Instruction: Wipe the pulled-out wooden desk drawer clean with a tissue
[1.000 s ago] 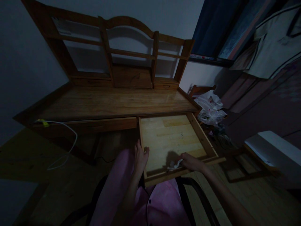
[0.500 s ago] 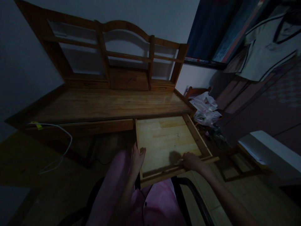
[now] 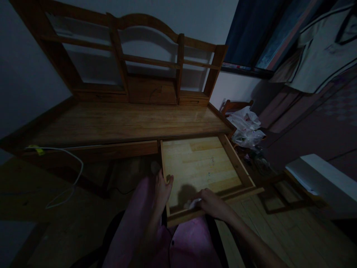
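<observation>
A wooden drawer (image 3: 200, 160) is pulled out of the desk above my lap, with a pale bottom and small dark marks on it. My left hand (image 3: 163, 190) grips the drawer's left side wall, thumb inside and fingers outside. At the front left part of the drawer, my right hand (image 3: 210, 203) is closed around a crumpled white tissue (image 3: 193, 203). The tissue lies low by the drawer's front board, and a shadow falls on the bottom behind it.
The desk (image 3: 134, 119) carries a wooden shelf unit (image 3: 153, 89) at its back. A white cable (image 3: 79, 171) hangs at the left front. White plastic bags (image 3: 247, 128) rest on a chair at the right, and a white garment (image 3: 320, 63) hangs above. The room is dim.
My right hand with the tissue has moved left along the drawer's front, from the middle toward the front left corner. My left hand stays on the side wall. The view has shifted slightly.
</observation>
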`<state>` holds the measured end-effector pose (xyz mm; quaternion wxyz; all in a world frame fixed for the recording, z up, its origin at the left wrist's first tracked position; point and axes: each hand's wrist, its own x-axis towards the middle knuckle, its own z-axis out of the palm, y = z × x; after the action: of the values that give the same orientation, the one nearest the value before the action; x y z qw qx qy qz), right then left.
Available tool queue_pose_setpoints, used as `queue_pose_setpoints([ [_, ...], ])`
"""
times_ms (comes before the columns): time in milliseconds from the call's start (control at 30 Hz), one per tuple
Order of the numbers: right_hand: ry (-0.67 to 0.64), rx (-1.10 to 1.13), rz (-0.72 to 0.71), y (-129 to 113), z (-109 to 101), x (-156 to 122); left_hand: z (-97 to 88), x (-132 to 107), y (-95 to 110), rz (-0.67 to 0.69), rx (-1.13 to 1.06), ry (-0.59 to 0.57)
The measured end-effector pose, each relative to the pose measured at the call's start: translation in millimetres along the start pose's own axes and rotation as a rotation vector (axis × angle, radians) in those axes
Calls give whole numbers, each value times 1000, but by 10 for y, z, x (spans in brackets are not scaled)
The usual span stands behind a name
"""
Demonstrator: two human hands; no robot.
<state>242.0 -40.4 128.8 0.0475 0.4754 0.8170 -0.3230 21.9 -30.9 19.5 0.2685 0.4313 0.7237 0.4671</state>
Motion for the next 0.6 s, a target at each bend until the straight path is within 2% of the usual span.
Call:
queue_pose_setpoints([
  [67,53,210,-45,154,-89,14,5,38,-22,-17,-18,-6],
  [133,232,283,-82,395,-244,3,6,68,-37,-25,-55,-13],
  [233,561,36,17,864,-536,-92,0,89,-38,-23,-91,-25],
  [300,659,-204,200,1190,-694,-197,-6,91,-28,-27,-93,-28],
  [367,568,-358,307,1481,-763,-307,-11,89,-20,-29,-104,-35],
  [467,365,-455,384,1795,-685,-433,-12,84,-12,-56,-141,-37],
  [533,288,-500,433,1896,-570,-472,-12,83,-6,-62,-166,-27],
  [600,269,-559,463,1897,-466,-475,-14,83,2,-46,-175,-16],
])
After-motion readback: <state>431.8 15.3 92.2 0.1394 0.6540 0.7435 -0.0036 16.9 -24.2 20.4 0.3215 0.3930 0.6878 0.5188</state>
